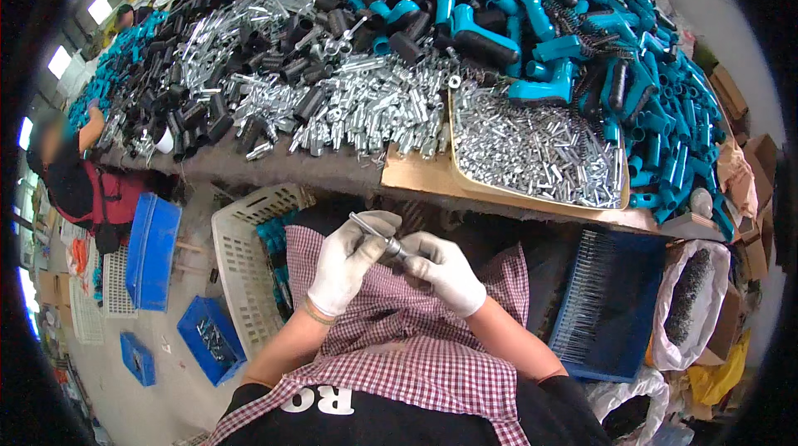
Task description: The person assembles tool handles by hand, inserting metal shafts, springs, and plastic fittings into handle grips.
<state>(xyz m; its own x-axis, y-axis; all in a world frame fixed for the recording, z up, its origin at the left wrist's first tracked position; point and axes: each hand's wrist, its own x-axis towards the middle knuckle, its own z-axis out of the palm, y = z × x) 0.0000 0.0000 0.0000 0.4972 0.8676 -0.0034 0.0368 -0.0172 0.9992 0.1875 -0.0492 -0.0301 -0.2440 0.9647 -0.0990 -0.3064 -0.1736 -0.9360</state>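
Note:
Over my lap, both hands in white work gloves meet on one slim metal part, a silver shaft with a thicker collar. My left hand is closed round the shaft end, which sticks up past the thumb. Thumb and fingers of my right hand pinch the collar end. The part tilts down toward the right, and my fingers hide some of it. Straight ahead on the bench, a shallow tray holds many small metal pins and sleeves. Left of it spreads a heap of silver metal parts.
Teal plastic housings pile up at the back right, black sleeves at the left. A blue bin with thin rods and a white bag of dark bits stand right. Left are a white crate and blue bins. Another person sits far left.

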